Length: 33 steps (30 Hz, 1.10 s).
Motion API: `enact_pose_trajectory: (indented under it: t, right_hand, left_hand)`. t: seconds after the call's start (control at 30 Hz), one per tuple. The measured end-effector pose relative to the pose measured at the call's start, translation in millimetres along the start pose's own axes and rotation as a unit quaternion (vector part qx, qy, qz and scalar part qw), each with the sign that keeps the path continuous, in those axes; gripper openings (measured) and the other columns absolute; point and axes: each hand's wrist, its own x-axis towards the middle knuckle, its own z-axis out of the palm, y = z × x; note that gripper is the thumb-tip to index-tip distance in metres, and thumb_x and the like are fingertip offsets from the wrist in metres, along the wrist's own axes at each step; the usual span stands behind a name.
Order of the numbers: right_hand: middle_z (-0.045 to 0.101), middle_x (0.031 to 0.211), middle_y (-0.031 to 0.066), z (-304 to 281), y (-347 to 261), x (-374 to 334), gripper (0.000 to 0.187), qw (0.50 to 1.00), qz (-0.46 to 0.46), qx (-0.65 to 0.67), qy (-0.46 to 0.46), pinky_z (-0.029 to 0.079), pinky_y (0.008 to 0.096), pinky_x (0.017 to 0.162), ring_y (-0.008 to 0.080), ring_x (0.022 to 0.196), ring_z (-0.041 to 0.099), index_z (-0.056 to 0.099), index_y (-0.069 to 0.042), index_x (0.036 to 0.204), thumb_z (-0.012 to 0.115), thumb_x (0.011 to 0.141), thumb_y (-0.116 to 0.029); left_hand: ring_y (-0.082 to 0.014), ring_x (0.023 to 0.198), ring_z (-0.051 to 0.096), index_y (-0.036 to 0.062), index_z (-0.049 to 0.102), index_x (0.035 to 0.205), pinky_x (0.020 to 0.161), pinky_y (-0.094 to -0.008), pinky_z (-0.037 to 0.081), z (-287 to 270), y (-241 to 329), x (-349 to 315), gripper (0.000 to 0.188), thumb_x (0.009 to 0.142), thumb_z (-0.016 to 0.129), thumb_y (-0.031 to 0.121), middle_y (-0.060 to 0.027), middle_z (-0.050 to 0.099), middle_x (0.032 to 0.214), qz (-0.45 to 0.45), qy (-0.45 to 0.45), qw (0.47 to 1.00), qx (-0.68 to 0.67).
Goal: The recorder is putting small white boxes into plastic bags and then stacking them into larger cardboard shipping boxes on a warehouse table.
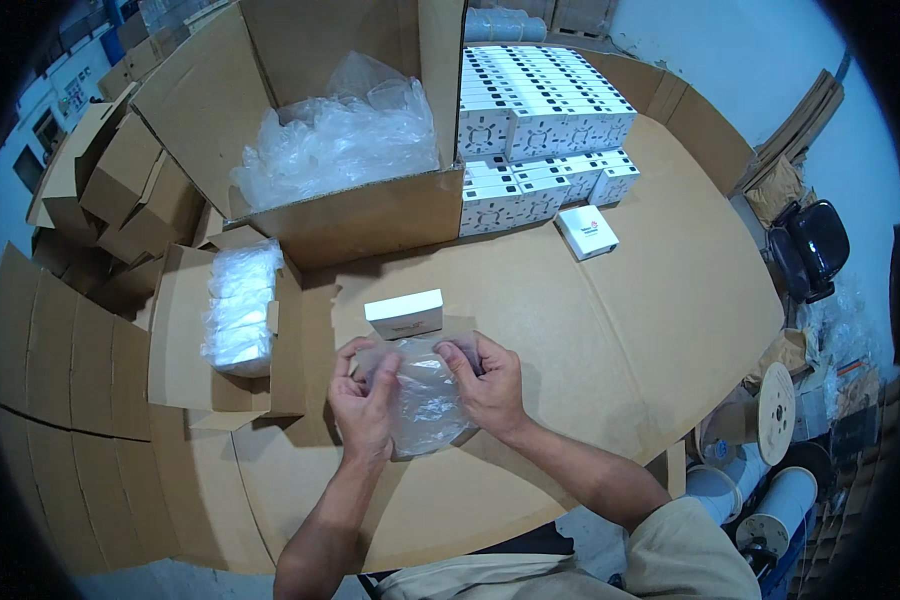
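Left hand (362, 400) and right hand (487, 385) both pinching clear plastic bag (425, 400) at top edge, holding it just below small white box (405, 313) on cardboard-covered table (650, 310).

I can't see my fingertips behind the clear bag (425, 395), and the print on the stacked white boxes (540, 120) is too small to read.

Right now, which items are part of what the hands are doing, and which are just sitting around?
In use:
- clear thin plastic bag, pinched at its top by left hand and right hand
- small white rectangular box just beyond the bag

Lying about:
- stacked white boxes
- lone white box
- large cardboard carton of crumpled plastic
- small open carton of wrapped packs
- cable spools
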Motion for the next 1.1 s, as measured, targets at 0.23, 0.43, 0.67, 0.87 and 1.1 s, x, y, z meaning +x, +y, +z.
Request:
enact_pose_trajectory:
  t: [0.23,0.43,0.67,0.87,1.1]
  right_hand:
    - [0.063,0.078,-0.0027,-5,3,4,0.018,0.998,-0.002,-0.053,0.025,0.044,0.0226,0.064,0.0039,0.071,0.052,0.073,0.000,0.100,0.067,0.102,-0.017]
    - [0.066,0.078,-0.0006,-10,-1,9,0.017,0.999,0.007,-0.018,0.029,0.047,0.0236,0.065,0.0039,0.073,0.056,0.071,0.001,0.101,0.067,0.101,-0.015]
    - [0.067,0.098,0.0049,-43,-14,31,0.019,0.987,-0.129,-0.077,0.065,0.051,0.0294,0.076,0.0165,0.089,0.062,0.070,-0.003,0.108,0.074,0.092,-0.011]
    - [0.065,0.111,0.0077,-36,-23,24,0.040,0.897,-0.335,-0.289,-0.003,0.048,0.0412,0.091,0.0289,0.106,0.058,0.072,-0.008,0.112,0.083,0.073,-0.006]
    - [0.066,0.108,0.0064,-32,-16,23,0.029,0.880,-0.353,-0.317,-0.002,0.047,0.0393,0.089,0.0263,0.103,0.058,0.075,-0.009,0.099,0.085,0.072,-0.005]
  left_hand:
    - [-0.0076,0.085,0.066,0.0017,0.053,0.133,0.072,-0.0231,0.053,8,1,-3,0.042,0.097,0.073,0.010,-0.0056,0.074,0.098,-0.023,0.005,0.999,-0.025]
    - [-0.0063,0.071,0.063,0.0002,0.072,0.102,0.064,-0.0218,0.050,8,5,-9,0.018,0.094,0.078,0.015,-0.0027,0.073,0.087,-0.032,-0.052,0.981,0.186]
    - [-0.0059,0.069,0.062,0.0008,0.072,0.098,0.061,-0.0221,0.049,4,9,-3,0.015,0.093,0.077,0.014,-0.0017,0.073,0.083,0.010,-0.048,0.969,0.244]
    - [-0.0086,0.076,0.065,-0.0017,0.073,0.101,0.069,-0.0258,0.053,4,3,-4,0.017,0.092,0.079,0.012,-0.0039,0.074,0.085,0.048,-0.065,0.964,0.254]
    - [-0.0108,0.081,0.068,-0.0035,0.074,0.106,0.074,-0.0290,0.056,5,4,-7,0.023,0.090,0.080,0.012,-0.0075,0.076,0.091,0.042,-0.070,0.957,0.278]
